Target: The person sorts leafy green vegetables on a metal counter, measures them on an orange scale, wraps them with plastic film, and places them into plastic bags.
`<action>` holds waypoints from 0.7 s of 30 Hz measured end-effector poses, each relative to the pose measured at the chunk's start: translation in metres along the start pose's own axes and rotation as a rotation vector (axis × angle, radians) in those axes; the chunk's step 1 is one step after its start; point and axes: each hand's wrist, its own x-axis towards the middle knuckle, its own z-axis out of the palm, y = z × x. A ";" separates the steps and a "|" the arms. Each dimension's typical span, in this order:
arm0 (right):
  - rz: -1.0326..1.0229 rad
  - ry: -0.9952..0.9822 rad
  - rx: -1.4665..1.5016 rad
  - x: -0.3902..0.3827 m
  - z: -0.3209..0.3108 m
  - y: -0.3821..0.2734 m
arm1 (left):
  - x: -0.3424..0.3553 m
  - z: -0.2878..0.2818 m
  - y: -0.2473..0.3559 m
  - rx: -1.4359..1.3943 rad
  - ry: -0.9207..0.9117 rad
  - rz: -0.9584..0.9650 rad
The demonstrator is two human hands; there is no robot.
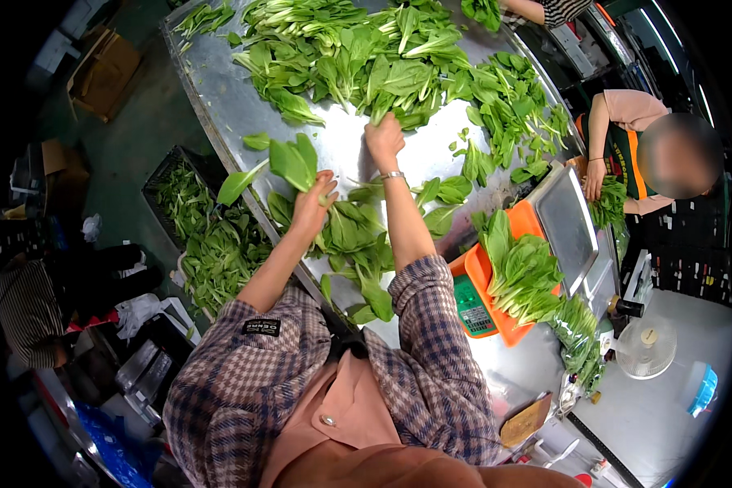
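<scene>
My left hand (311, 207) grips a sprig of leafy greens (293, 163) over the near-left edge of the metal table (220, 98). My right hand (385, 140), farther forward, has its fingers closed round pale stalks at the front of a large pile of greens (407, 77). More loose leaves (346, 228) lie between and below my wrists. To the right, an orange scale (473, 301) with a green keypad carries a bunch of greens (516, 272), beside a flat metal pan (561, 220).
A black crate of greens (211, 236) stands left of the table. A co-worker (626, 130) handles greens at the right; another's arm (525, 10) shows at the top and a striped figure (28, 309) at lower left. A white fan (647, 350) and bagged greens (577, 342) are at right.
</scene>
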 end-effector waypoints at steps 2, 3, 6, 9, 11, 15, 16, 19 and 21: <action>0.041 -0.069 0.193 -0.012 -0.015 0.006 | -0.018 -0.016 0.016 -0.065 -0.029 0.056; -0.016 -0.059 0.324 -0.017 -0.023 0.022 | -0.024 -0.021 0.021 -0.069 -0.030 0.059; 0.152 -0.236 0.745 -0.059 -0.071 0.039 | -0.032 -0.032 0.028 -0.086 -0.034 0.059; -0.134 -0.024 0.221 -0.071 -0.072 0.097 | -0.037 -0.026 0.021 -0.091 -0.110 0.045; -0.243 0.137 0.228 -0.085 -0.084 0.101 | -0.039 -0.011 0.024 -0.112 -0.195 0.061; 0.333 -0.077 1.265 -0.103 -0.108 0.087 | -0.051 0.004 0.021 -0.080 -0.269 0.062; 0.333 -0.101 1.519 -0.108 -0.110 0.081 | -0.050 0.009 0.020 -0.085 -0.283 0.062; 0.306 -0.257 1.693 -0.122 -0.111 0.060 | -0.055 0.017 0.020 -0.069 -0.319 0.069; 0.249 -0.219 1.547 -0.136 -0.103 0.049 | -0.062 0.037 0.019 -0.053 -0.321 0.083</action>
